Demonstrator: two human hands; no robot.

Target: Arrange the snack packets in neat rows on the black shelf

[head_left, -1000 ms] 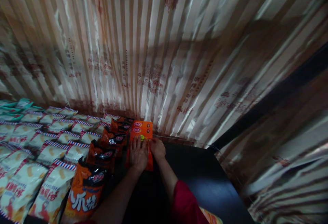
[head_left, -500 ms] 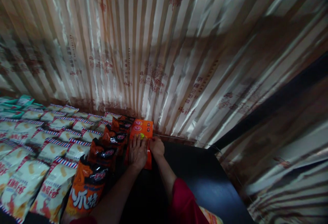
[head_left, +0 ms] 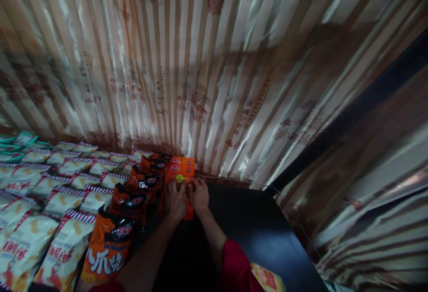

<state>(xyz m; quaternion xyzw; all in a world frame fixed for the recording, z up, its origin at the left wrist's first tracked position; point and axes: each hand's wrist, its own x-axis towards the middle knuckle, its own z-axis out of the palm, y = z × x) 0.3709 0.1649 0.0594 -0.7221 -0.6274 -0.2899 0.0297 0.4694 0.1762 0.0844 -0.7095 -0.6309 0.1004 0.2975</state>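
Note:
Orange packets (head_left: 185, 166) lie at the back of the black table, seemingly two overlapping, with oval logos and a yellow mark. My left hand (head_left: 178, 199) is on their lower left part, fingers bent against the surface. At their right edge my right hand (head_left: 199, 195) grips with curled fingers; its thumb side is partly hidden. The two hands are close together, with a strip of orange showing between them. Just left of the packets runs a row of black-and-orange snack bags (head_left: 112, 247), the nearest by my left forearm.
Several rows of white snack bags (head_left: 65, 254) with striped tops fill the left side, and green bags (head_left: 25, 139) sit at the far left. The black table (head_left: 247, 220) ends at a pleated curtain (head_left: 200, 60). A dark pole (head_left: 314, 136) slants on the right. A yellowish packet (head_left: 267, 278) shows beside my right sleeve.
My left hand's fingers have gone from lying flat to bent. My right hand has curled further over the packets' right edge. The view has shifted slightly, and more of the yellowish packet shows.

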